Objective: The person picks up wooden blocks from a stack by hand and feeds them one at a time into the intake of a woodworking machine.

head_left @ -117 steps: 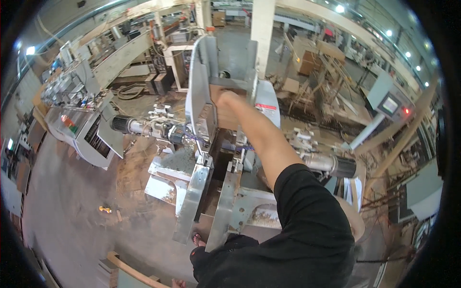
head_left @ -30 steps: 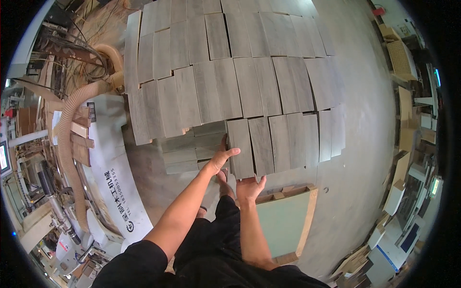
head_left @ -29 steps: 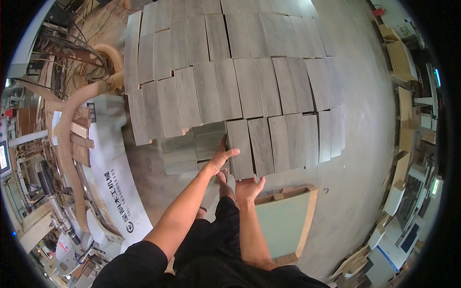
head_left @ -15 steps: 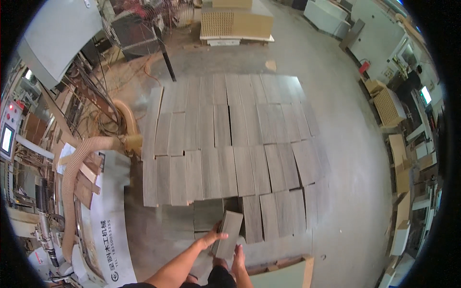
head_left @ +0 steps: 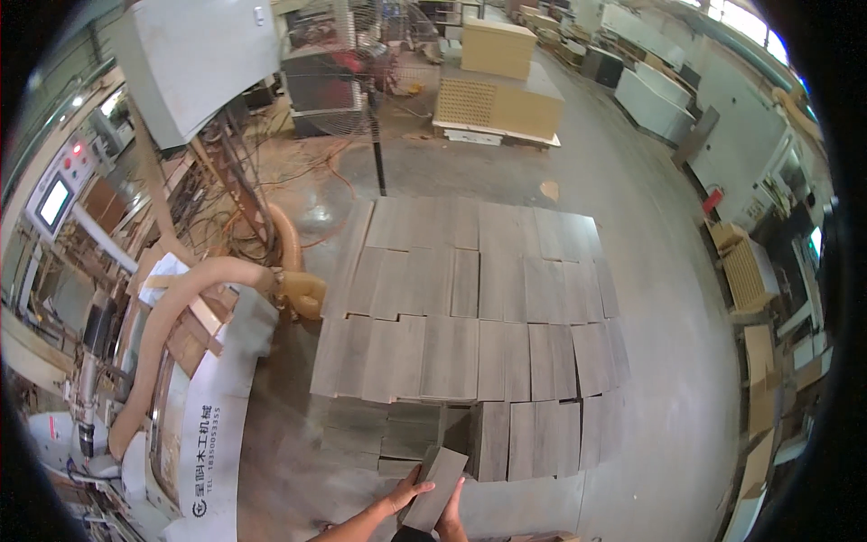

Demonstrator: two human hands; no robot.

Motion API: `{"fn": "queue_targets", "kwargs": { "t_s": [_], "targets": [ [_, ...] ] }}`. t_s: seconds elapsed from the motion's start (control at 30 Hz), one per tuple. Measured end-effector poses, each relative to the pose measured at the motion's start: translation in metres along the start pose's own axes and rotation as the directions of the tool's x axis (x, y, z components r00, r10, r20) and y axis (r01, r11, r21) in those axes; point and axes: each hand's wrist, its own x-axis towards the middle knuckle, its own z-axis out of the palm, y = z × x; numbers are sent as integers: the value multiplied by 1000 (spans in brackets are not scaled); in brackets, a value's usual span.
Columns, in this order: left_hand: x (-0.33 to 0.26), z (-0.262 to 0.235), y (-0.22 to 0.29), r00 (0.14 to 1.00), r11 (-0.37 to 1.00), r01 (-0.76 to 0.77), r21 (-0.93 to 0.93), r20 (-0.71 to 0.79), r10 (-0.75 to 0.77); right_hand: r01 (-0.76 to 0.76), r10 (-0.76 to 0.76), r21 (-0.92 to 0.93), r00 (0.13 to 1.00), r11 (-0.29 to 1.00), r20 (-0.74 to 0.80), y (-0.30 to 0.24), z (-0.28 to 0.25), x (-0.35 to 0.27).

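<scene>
A narrow grey wood-grain board [head_left: 439, 479], or a short stack of them, is held tilted in front of me at the near edge of the pile. My left hand [head_left: 408, 492] grips its left side, thumb across the top. Against its right side my right hand [head_left: 451, 513] is closed, its fingers partly hidden behind the board. Just beyond lies a wide pile of similar grey boards [head_left: 452, 357] in several rows. Near my hands the front row has a lower step of boards [head_left: 420, 431] on its left and a dark gap [head_left: 458, 428] beside it.
A machine with a ribbed beige hose [head_left: 172, 316] and a white lettered panel [head_left: 209, 443] stands on the left. Behind the pile are a fan on a black pole [head_left: 377, 149] and a pallet of tan panels [head_left: 506, 108]. Grey floor [head_left: 668, 388] runs along the right, past stacked panels [head_left: 750, 271].
My view has tilted upward and shifted left. The right hand, earlier near the board's lower right, is now closed against its side; the left hand keeps its grip.
</scene>
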Motion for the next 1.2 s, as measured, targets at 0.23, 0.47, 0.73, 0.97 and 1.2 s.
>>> {"fn": "queue_targets", "kwargs": {
  "t_s": [0.23, 0.47, 0.73, 0.97, 1.2],
  "targets": [
    [-128, -25, 39, 922, 925, -298, -234, -320, 216, -134, 216, -334, 951, 933, 223, 23, 77, -39],
    [-267, -66, 1, 622, 807, -570, -155, -723, 300, -16, 383, -650, 819, 760, 427, 100, 195, -105],
    [-458, -74, -99, 343, 569, -788, -235, -935, 88, -4, 617, -850, 690, 527, 379, 265, 241, -239],
    [-580, -86, -204, 118, 473, -876, -94, -993, 21, 23, 800, -908, 464, 419, 381, 402, 248, -322],
    [-671, -101, -271, -70, 385, -922, 30, -993, -90, 50, 936, -981, 293, 188, 195, 504, 277, -390]
  ]
}}
